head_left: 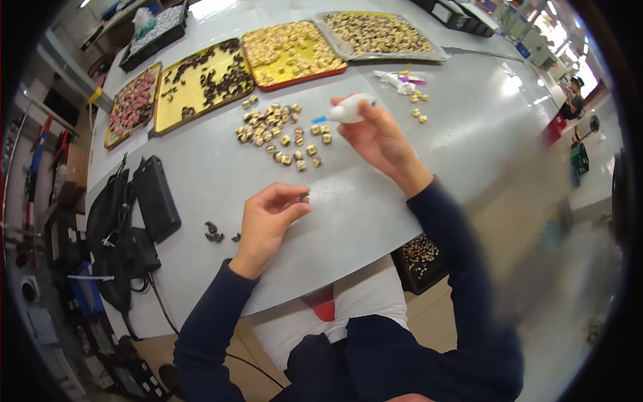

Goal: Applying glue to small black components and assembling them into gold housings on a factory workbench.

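Observation:
My left hand (263, 220) is closed in a pinch above the grey table, with a small dark piece (305, 197) between thumb and fingertips. Its exact shape is mostly hidden. In my right hand (387, 142), raised higher and further right, is a white squeeze bottle (349, 110) with a blue nozzle (320, 120) pointing left. The bottle lies tilted on its side in my grip. Beyond my left hand, a loose group of small cream-and-dark cube-like pieces (268, 125) spreads over the table. A few curved black pieces (213, 232) lie left of that hand.
Along the far side stand a tray of pink pieces (155, 72), a yellow tray with black pieces (167, 110), a tray of cream pieces (268, 83) and a tray of mixed pieces (439, 55). A black device (157, 197) with cables sits left. A black bin (410, 278) is below the table edge.

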`<control>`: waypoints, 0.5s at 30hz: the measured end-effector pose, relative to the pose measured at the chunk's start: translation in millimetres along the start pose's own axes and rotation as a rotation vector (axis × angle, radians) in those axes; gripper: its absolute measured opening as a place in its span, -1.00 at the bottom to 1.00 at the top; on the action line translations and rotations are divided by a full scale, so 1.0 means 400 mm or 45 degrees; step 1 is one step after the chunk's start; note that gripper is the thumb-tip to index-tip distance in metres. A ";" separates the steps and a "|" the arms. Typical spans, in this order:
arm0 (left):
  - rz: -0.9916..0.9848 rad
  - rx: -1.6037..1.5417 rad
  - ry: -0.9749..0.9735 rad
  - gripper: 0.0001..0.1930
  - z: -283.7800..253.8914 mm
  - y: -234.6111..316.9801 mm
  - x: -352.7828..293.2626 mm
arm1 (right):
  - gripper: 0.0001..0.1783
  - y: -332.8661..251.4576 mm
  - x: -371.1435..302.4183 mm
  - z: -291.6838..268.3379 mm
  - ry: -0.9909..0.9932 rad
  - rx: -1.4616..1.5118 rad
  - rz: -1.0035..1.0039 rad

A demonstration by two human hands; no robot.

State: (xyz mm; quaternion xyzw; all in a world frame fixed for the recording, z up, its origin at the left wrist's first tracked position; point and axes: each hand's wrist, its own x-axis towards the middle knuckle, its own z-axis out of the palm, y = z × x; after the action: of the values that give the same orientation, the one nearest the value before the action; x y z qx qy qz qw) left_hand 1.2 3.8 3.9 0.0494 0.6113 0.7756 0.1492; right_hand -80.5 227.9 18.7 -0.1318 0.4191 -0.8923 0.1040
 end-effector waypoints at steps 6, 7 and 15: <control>0.052 0.003 -0.104 -0.79 0.001 0.006 0.007 | -0.57 0.010 -0.014 0.038 -0.038 -0.162 0.066; 0.125 0.026 -0.164 -0.79 0.002 0.002 0.010 | -0.57 0.011 -0.016 0.044 -0.041 -0.144 0.082; 0.004 0.017 -0.159 -0.75 0.003 0.007 0.005 | -0.59 0.031 -0.038 0.068 -0.241 -0.409 0.102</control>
State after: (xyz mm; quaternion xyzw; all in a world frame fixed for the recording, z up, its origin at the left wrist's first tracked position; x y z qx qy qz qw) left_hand -1.1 4.8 6.8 0.0997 0.6057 0.7672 0.1857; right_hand -56.4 205.2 23.6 -0.2131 0.5495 -0.7927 0.1561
